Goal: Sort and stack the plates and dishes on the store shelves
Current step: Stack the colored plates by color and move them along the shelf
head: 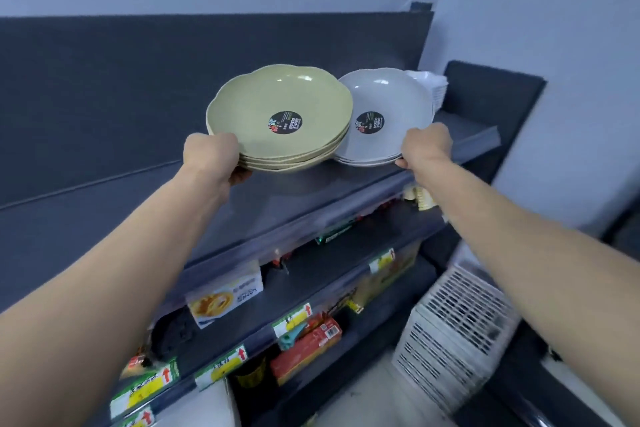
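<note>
Left grip [211,152] closed round the near rim of a stack of pale green scalloped plastic plates [277,107], fingertips under the bottom plate. Right grip [427,146] closed round the near rim of a shorter stack of grey round plates [384,100]. Both stacks at the dark grey top shelf [311,194], green rim overlapping the grey (a round black sticker in each top plate). Just behind the grey stack, a pile of white square dishes [434,87]. Lower right, a white slatted plastic basket [457,315].
</note>
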A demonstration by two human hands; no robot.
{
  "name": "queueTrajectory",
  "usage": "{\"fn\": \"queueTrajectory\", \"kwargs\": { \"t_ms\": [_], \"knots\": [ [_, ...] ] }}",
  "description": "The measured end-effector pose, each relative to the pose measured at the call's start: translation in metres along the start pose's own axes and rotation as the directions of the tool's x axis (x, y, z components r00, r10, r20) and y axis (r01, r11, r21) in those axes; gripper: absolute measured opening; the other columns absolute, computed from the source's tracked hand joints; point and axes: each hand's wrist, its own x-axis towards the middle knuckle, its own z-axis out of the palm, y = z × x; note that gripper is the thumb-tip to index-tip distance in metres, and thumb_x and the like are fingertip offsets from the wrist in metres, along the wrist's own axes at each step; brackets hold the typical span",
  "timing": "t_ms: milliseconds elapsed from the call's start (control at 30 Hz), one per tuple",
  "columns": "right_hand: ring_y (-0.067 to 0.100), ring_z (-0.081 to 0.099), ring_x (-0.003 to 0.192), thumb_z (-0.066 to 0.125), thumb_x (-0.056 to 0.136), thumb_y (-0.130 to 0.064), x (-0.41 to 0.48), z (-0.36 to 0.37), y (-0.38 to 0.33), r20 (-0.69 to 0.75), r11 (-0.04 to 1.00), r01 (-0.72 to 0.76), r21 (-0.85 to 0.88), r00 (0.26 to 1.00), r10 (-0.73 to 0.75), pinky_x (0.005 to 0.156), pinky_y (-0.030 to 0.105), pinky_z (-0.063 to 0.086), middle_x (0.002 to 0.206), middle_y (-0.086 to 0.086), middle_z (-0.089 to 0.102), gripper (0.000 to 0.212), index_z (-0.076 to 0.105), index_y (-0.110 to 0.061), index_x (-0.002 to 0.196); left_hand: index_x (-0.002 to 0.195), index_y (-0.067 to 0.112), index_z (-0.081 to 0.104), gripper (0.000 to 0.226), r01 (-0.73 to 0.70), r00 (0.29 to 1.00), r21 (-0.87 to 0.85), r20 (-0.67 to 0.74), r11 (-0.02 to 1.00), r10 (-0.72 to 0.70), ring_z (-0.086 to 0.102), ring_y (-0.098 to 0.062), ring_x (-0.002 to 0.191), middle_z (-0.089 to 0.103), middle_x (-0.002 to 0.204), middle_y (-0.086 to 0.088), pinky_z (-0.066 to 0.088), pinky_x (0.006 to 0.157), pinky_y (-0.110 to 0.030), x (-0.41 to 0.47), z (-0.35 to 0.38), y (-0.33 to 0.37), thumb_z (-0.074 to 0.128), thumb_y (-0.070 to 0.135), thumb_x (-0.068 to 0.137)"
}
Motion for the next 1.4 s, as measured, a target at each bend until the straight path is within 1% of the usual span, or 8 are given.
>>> {"fn": "queueTrajectory", "kwargs": {
  "t_ms": [200, 333, 533, 800, 933, 1133, 1300, 1400],
  "knots": [
    [0.031, 0.062, 0.066, 0.045, 0.089, -0.002, 0.020, -0.141, 0.037, -0.323, 0.997, -0.081, -0.002, 0.943, 0.076, 0.075, 0.048, 0.059, 0.093, 0.015, 0.063, 0.023, 0.060, 0.000, 0.106, 0.112, 0.013, 0.047, 0.025, 0.029, 0.948, 0.039, 0.316, 0.999, -0.040, 0.050, -0.017, 0.060, 0.053, 0.078, -0.005, 0.043, 0.030, -0.016, -0.039, 0.122, -0.012, 0.039, -0.002, 0.093],
    [0.032, 0.060, 0.072, 0.045, 0.088, 0.001, 0.030, -0.237, 0.059, -0.479, 0.985, -0.173, -0.016, 0.866, 0.144, 0.047, 0.033, 0.051, 0.071, 0.011, 0.056, 0.013, 0.053, 0.000, 0.077, 0.118, 0.004, 0.050, 0.028, 0.056, 0.876, 0.044, 0.476, 0.997, -0.070, 0.056, -0.024, 0.072, 0.062, 0.098, -0.012, 0.049, 0.038, -0.019, -0.078, 0.204, -0.019, 0.040, -0.002, 0.093],
    [0.035, 0.065, 0.081, 0.048, 0.087, 0.001, 0.054, -0.366, 0.101, -0.622, 0.971, -0.227, 0.073, 0.750, 0.223, 0.058, 0.044, 0.058, 0.100, 0.010, 0.057, 0.033, 0.059, 0.000, 0.118, 0.105, 0.006, 0.049, 0.021, 0.031, 0.777, 0.106, 0.623, 0.994, -0.091, 0.052, -0.022, 0.056, 0.058, 0.084, -0.013, 0.044, 0.025, -0.022, -0.148, 0.322, -0.037, 0.039, -0.005, 0.091],
    [0.024, 0.052, 0.047, 0.042, 0.090, 0.003, 0.087, -0.507, 0.158, -0.691, 0.940, -0.319, 0.123, 0.652, 0.312, 0.038, 0.033, 0.049, 0.082, 0.012, 0.054, 0.033, 0.055, 0.003, 0.120, 0.083, 0.006, 0.051, 0.022, 0.089, 0.712, 0.185, 0.675, 0.979, -0.192, 0.052, -0.020, 0.055, 0.056, 0.075, -0.011, 0.045, 0.026, -0.024, -0.220, 0.470, -0.081, 0.036, -0.008, 0.090],
    [0.025, 0.053, 0.048, 0.042, 0.089, 0.002, 0.103, -0.549, 0.185, -0.718, 0.929, -0.331, 0.164, 0.606, 0.343, 0.053, 0.038, 0.053, 0.102, 0.019, 0.064, 0.031, 0.057, 0.002, 0.117, 0.101, 0.005, 0.057, 0.028, 0.095, 0.690, 0.233, 0.685, 0.968, -0.233, 0.053, -0.021, 0.057, 0.058, 0.074, -0.010, 0.048, 0.030, -0.025, -0.244, 0.518, -0.104, 0.035, -0.008, 0.089],
    [0.024, 0.052, 0.047, 0.043, 0.090, 0.003, 0.119, -0.582, 0.225, -0.733, 0.893, -0.389, 0.226, 0.536, 0.419, 0.023, 0.020, 0.038, 0.117, 0.020, 0.062, 0.034, 0.057, 0.003, 0.121, 0.104, 0.005, 0.052, 0.023, 0.083, 0.654, 0.308, 0.701, 0.948, -0.285, 0.055, -0.023, 0.063, 0.060, 0.102, -0.016, 0.048, 0.028, -0.028, -0.263, 0.569, -0.131, 0.040, -0.007, 0.088],
    [0.024, 0.050, 0.049, 0.044, 0.089, 0.006, 0.125, -0.594, 0.245, -0.737, 0.864, -0.405, 0.300, 0.477, 0.479, 0.020, 0.018, 0.035, 0.088, 0.016, 0.060, 0.034, 0.057, 0.006, 0.120, 0.125, 0.001, 0.051, 0.036, 0.077, 0.624, 0.363, 0.709, 0.929, -0.329, 0.061, -0.037, 0.101, 0.057, 0.126, -0.019, 0.053, 0.063, -0.043, -0.272, 0.609, -0.153, 0.042, -0.004, 0.090],
    [0.030, 0.058, 0.066, 0.043, 0.090, 0.005, 0.133, -0.598, 0.259, -0.743, 0.849, -0.403, 0.342, 0.436, 0.507, 0.021, 0.020, 0.037, 0.112, 0.018, 0.061, 0.038, 0.055, 0.002, 0.125, 0.128, 0.001, 0.049, 0.040, 0.078, 0.599, 0.396, 0.715, 0.915, -0.361, 0.056, -0.040, 0.114, 0.053, 0.131, -0.020, 0.051, 0.070, -0.044, -0.276, 0.632, -0.164, 0.040, -0.007, 0.090]
  ]
}}
